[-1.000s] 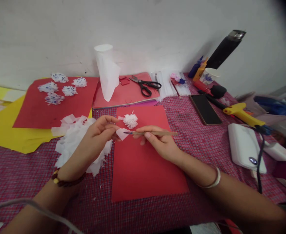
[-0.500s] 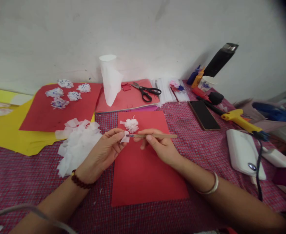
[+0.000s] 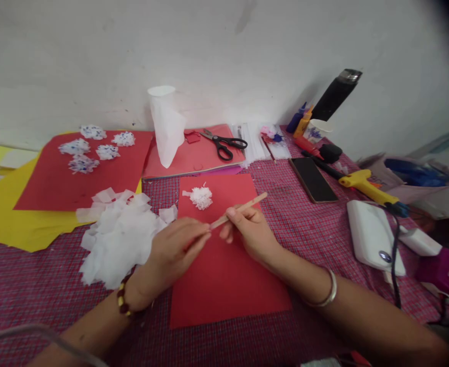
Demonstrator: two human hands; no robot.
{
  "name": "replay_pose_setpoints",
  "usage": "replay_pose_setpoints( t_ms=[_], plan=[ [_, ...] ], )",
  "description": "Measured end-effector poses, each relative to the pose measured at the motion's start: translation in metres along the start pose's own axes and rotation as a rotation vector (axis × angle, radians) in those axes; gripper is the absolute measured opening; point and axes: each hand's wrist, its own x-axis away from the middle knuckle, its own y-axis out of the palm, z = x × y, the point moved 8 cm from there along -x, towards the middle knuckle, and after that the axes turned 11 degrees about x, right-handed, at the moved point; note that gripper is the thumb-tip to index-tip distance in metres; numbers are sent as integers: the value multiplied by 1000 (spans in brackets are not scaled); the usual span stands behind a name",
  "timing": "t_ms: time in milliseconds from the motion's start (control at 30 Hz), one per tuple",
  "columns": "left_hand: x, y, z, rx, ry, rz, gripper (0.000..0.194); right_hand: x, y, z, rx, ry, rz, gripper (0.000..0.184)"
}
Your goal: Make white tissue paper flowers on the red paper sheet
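My right hand [image 3: 251, 227] pinches a flat wooden stick [image 3: 257, 200] that slants down to the left. My left hand [image 3: 180, 247] is closed at the stick's lower tip, its fingers pressed together there. The white paper piece it held is mostly hidden in those fingertips. Both hands are above a red sheet [image 3: 228, 285]. On that sheet, just beyond the fingers, sits a white ruffled paper puff [image 3: 201, 198]. Beside my left wrist lies a heap of white paper pieces [image 3: 119, 237].
Several blue-speckled puffs [image 3: 83, 163] sit on another red sheet [image 3: 36, 188] over yellow paper [image 3: 25, 229]. Behind stand a white paper roll [image 3: 163, 122] and scissors [image 3: 224, 145]. To the right lie a phone [image 3: 312, 179], a yellow glue gun [image 3: 368, 186] and a white device [image 3: 373, 237].
My left hand has turned palm-down and closed over the stick's tip, covering the paper piece. The stick has tilted, its far end raised. The view has shifted slightly right.
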Motion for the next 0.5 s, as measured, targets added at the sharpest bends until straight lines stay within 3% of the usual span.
replay_pose_setpoints(
  t_ms=[100, 233, 367, 500],
  plan=[
    [7, 10, -2, -30, 19, -126, 22, -3, -1, 8, -41, 92, -39, 33],
    [2, 0, -23, 232, -283, 77, 2, -6, -4, -1, -95, 51, -137, 27],
    [2, 10, -51, 684, -620, 201, 18, -2, -6, -25, 289, -239, -166, 15],
    [5, 8, -67, 780, -702, 317, 27, 10, 12, -37, 747, -624, -205, 23]
  ],
)
